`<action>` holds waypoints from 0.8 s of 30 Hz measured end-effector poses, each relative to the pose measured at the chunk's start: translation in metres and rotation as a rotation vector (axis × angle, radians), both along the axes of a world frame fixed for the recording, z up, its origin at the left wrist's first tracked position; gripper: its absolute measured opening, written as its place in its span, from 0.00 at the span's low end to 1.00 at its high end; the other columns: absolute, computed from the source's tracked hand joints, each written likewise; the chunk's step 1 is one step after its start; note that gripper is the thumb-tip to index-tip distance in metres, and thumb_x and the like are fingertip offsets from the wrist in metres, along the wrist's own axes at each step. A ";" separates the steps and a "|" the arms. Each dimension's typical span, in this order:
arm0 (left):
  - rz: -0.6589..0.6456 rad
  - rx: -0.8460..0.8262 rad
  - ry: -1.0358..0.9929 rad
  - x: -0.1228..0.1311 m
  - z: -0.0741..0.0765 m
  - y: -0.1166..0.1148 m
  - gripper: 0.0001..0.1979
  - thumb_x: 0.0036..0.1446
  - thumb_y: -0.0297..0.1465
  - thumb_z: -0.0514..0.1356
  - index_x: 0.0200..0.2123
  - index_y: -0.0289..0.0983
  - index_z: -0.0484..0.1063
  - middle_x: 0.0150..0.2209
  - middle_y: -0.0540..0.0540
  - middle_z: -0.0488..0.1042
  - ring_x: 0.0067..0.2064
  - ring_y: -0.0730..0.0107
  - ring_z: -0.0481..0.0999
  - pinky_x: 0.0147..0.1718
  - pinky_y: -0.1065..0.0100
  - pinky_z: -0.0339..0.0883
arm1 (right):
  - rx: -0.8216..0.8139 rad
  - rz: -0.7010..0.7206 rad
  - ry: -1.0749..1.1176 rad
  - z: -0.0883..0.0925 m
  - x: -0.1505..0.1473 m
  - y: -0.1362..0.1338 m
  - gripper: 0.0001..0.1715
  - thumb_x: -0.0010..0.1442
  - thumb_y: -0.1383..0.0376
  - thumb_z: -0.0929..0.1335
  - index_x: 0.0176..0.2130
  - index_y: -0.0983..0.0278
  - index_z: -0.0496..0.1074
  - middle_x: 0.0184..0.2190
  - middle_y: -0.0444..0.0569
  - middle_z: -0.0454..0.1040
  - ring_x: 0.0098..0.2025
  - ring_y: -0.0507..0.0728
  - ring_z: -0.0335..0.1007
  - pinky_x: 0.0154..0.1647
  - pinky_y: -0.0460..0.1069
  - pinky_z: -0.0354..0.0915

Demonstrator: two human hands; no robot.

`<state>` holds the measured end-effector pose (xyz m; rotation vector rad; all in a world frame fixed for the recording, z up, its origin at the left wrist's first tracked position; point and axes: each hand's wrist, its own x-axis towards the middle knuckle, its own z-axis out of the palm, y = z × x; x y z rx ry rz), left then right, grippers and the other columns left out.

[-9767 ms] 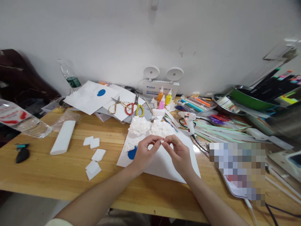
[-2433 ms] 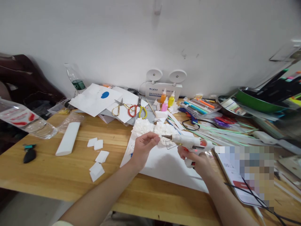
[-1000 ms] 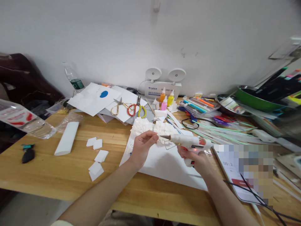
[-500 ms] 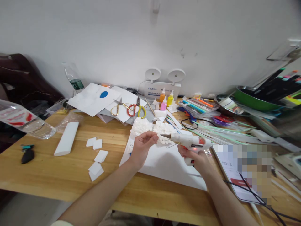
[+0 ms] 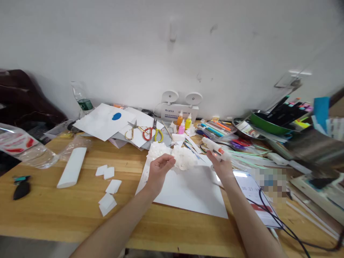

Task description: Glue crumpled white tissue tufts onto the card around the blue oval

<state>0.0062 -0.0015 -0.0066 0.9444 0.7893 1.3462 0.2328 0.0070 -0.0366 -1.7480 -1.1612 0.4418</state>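
Observation:
My right hand [image 5: 222, 167] is wrapped round a white hot glue gun [image 5: 214, 146], its body tilted with the nozzle toward the back left. Its small light glows orange. My left hand [image 5: 159, 172] is closed in a pinch in front of a lumpy white mass [image 5: 185, 158]; whatever its fingertips hold is too small to make out. The mass seems to be bunched white paper bits, partly hidden behind that hand. Under both lies a white sheet [image 5: 189, 195]. Several small white paper squares [image 5: 109, 172] lie to the left.
Scissors [image 5: 146, 133] and pliers [image 5: 158, 134] rest on papers [image 5: 104, 122] at the back. Small paint bottles [image 5: 181, 126] stand by an emergency light [image 5: 176, 111]. A phone [image 5: 254, 197] with black cables lies right. At left are a white bar [image 5: 72, 167] and a large bottle [image 5: 27, 145].
My right hand has swung the glue gun back and away from my left hand, and its nozzle points away now. My left hand stays pinched near the white mass. The view has shifted right.

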 end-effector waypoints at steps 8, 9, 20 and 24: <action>0.009 0.060 -0.002 -0.002 -0.003 0.003 0.07 0.42 0.33 0.65 0.25 0.36 0.74 0.22 0.53 0.67 0.27 0.79 0.64 0.28 0.75 0.58 | -0.206 -0.119 -0.346 -0.019 0.012 0.056 0.24 0.51 0.56 0.63 0.41 0.70 0.72 0.37 0.61 0.73 0.42 0.66 0.67 0.39 0.54 0.58; 0.013 0.063 -0.009 -0.003 -0.004 0.005 0.07 0.42 0.33 0.65 0.25 0.35 0.74 0.22 0.53 0.67 0.27 0.79 0.64 0.28 0.76 0.58 | -0.222 -0.152 -0.367 -0.020 0.012 0.060 0.24 0.51 0.56 0.63 0.40 0.71 0.72 0.38 0.63 0.72 0.43 0.67 0.65 0.41 0.56 0.56; 0.123 0.154 0.112 -0.011 -0.004 0.020 0.09 0.43 0.35 0.64 0.27 0.36 0.73 0.22 0.53 0.68 0.26 0.79 0.65 0.29 0.75 0.60 | -0.070 -0.356 -0.327 -0.015 0.007 0.042 0.26 0.44 0.53 0.67 0.39 0.68 0.70 0.40 0.59 0.67 0.45 0.68 0.57 0.44 0.63 0.49; 0.102 0.208 0.231 -0.017 0.008 0.019 0.07 0.42 0.33 0.65 0.25 0.35 0.74 0.25 0.51 0.70 0.28 0.77 0.67 0.30 0.74 0.61 | 0.111 -0.435 -0.213 -0.017 0.011 0.019 0.19 0.46 0.55 0.66 0.35 0.65 0.69 0.30 0.49 0.65 0.37 0.60 0.59 0.42 0.56 0.53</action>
